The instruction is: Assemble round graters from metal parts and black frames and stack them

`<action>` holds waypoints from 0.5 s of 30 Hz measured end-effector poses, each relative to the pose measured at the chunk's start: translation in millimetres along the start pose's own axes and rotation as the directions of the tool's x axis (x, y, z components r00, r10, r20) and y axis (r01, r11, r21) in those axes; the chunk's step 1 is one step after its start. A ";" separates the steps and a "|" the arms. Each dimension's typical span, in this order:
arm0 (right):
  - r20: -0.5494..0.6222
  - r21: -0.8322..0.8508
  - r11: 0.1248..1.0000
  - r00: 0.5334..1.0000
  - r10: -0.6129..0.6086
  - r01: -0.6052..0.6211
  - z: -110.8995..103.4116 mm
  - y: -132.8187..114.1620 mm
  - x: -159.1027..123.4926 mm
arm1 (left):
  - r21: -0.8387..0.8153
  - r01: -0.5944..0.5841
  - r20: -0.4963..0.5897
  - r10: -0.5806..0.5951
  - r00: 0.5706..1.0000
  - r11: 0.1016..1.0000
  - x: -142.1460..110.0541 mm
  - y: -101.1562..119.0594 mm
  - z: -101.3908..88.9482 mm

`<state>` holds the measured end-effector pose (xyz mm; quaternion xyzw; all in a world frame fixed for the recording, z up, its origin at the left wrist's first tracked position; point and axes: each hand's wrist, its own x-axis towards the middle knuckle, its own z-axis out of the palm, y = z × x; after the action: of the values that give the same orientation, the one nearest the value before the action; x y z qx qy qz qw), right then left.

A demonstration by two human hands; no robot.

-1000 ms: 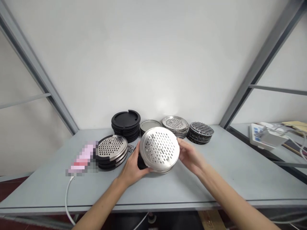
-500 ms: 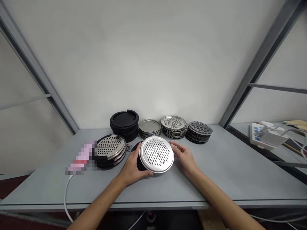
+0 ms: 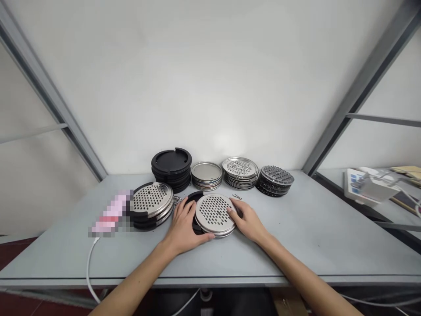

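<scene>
Fingers of the left hand [image 3: 184, 230] curl over the black holder [image 3: 196, 196], gripping it, thumb along the front rim of the perforated disc [image 3: 215, 213]. The right hand [image 3: 248, 220] grips the disc's right edge, thumb on top. Low over the table [image 3: 283, 254], the round disc faces up; with the holder, its longer line runs left to right.

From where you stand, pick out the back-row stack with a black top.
The back row's leftmost stack, black on top; the other three have silvery tops.
</scene>
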<state>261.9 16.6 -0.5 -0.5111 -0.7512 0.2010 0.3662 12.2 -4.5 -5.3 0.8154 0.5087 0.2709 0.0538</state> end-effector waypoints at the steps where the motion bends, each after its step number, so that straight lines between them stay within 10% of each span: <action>1: -0.003 -0.013 1.000 1.000 0.009 -0.009 0.8 0.8 0.0 | 0.002 -0.004 0.007 0.004 1.000 1.000 -0.2 0.0 -1.1; 15: 0.020 -0.004 1.000 1.000 0.020 -0.020 -1.3 2.8 -3.9 | 0.044 -0.038 0.014 0.037 0.999 0.998 -2.1 -1.6 0.3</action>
<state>265.5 14.1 -2.9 -0.5173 -0.7502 0.2081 0.3555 10.4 -5.5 -6.9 0.8274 0.4990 0.2554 0.0340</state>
